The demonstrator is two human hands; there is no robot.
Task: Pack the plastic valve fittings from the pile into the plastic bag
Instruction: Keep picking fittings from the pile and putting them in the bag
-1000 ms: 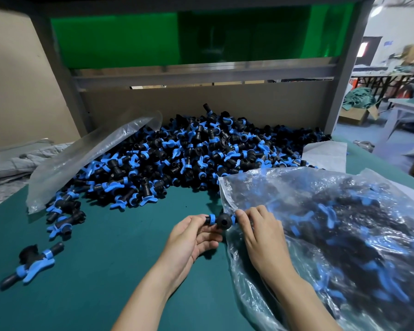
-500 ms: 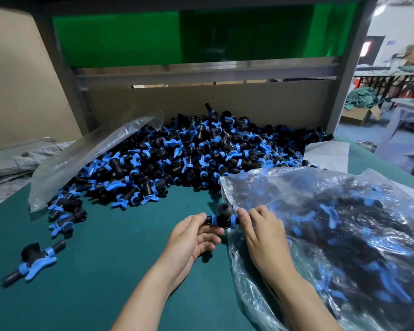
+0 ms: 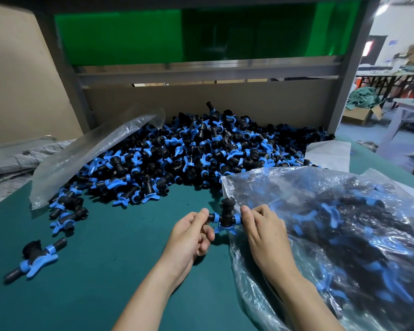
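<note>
Left hand: the left hand [image 3: 191, 231] pinches one black end of a black-and-blue valve fitting [image 3: 225, 216], fingers curled.
Right hand: the right hand [image 3: 265, 235] pinches the opposite end, at the plastic bag's edge.
Fitting: held above the green counter [image 3: 105, 283], black port up, blue handle down.
Plastic bag: the plastic bag [image 3: 332, 235] lies at right, holding many fittings.
Pile: the pile [image 3: 196, 158] is heaped at the counter's back, a clear bag [image 3: 86, 158] draped over its left side.
Stray: a lone fitting [image 3: 34, 259] lies far left.
</note>
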